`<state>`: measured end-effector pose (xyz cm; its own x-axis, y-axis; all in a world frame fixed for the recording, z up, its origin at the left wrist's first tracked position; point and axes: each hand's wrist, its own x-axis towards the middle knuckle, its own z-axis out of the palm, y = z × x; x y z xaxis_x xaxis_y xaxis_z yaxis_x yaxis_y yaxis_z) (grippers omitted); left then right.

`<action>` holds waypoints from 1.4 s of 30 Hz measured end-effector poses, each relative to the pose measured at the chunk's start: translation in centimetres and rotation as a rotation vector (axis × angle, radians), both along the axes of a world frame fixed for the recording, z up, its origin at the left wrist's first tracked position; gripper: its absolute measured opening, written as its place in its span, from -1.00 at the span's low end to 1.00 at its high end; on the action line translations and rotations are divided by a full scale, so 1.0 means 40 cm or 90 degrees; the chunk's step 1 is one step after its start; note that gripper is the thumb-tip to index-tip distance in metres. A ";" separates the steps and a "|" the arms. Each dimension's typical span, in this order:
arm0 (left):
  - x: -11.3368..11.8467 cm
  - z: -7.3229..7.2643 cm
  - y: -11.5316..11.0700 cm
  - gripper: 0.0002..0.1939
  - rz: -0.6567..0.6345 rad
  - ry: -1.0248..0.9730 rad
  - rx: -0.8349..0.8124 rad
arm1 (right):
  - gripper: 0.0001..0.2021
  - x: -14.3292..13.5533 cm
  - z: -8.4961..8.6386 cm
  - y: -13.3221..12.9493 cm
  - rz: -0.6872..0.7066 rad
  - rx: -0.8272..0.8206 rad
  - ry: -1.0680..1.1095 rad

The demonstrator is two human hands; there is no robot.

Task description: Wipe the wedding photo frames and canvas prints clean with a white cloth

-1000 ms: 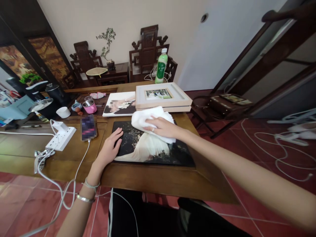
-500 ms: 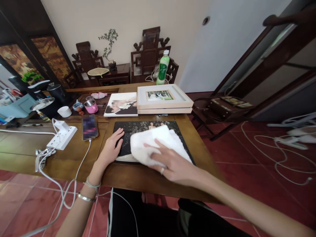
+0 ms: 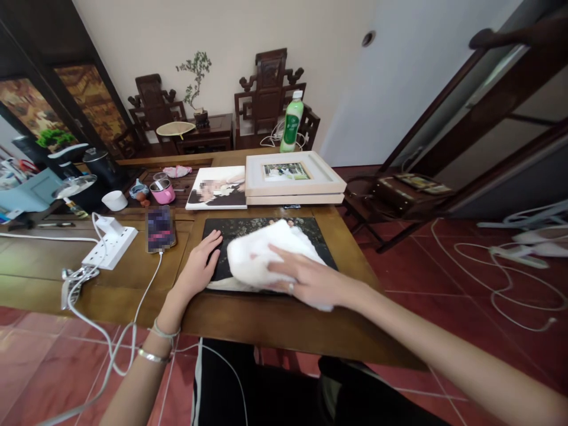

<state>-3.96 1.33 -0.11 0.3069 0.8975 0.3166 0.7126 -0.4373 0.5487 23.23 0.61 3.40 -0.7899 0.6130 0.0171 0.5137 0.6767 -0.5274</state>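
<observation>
A dark photo panel (image 3: 228, 229) lies flat near the table's front edge, its picture largely covered. Spread over it is a white cloth (image 3: 252, 254), bunched on the left and hanging past the panel's near edge on the right. My right hand (image 3: 310, 277), with a ring on one finger, grips this cloth and presses it on the panel. My left hand (image 3: 202, 261) rests with fingers stretched out along the panel's left edge, holding nothing.
Behind the panel sit a framed picture (image 3: 326, 171) and a smaller photo print (image 3: 222, 171). A green bottle (image 3: 291, 127) stands farther back. To the left are a phone (image 3: 160, 229) on a cable, a power strip (image 3: 113, 245) and a pink cup (image 3: 163, 192).
My right hand has slid the cloth slightly left and away from me over the panel. My left hand stays in place at the panel's edge.
</observation>
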 end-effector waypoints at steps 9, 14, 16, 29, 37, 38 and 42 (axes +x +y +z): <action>-0.003 0.000 0.001 -0.61 -0.007 0.002 0.009 | -0.67 -0.101 0.000 0.238 -0.128 0.086 0.096; -0.001 0.002 -0.001 -0.61 0.000 -0.007 0.008 | -0.70 -0.138 -0.015 0.188 -0.131 0.133 0.081; -0.001 0.003 -0.002 -0.61 0.001 -0.011 0.005 | -0.74 -0.139 -0.016 0.132 -0.093 0.144 0.069; 0.002 0.003 -0.006 -0.60 0.008 -0.020 0.001 | -0.80 -0.040 -0.044 -0.164 0.224 0.206 0.004; 0.002 0.003 -0.006 -0.57 0.012 -0.031 -0.022 | -0.72 0.000 -0.017 -0.040 0.071 0.192 0.024; 0.003 0.004 -0.006 -0.56 0.014 -0.035 -0.026 | -0.73 -0.005 -0.014 -0.011 0.029 0.191 0.022; 0.005 0.008 -0.010 -0.52 0.027 -0.065 -0.035 | -0.72 -0.063 -0.007 0.092 -0.158 0.192 -0.027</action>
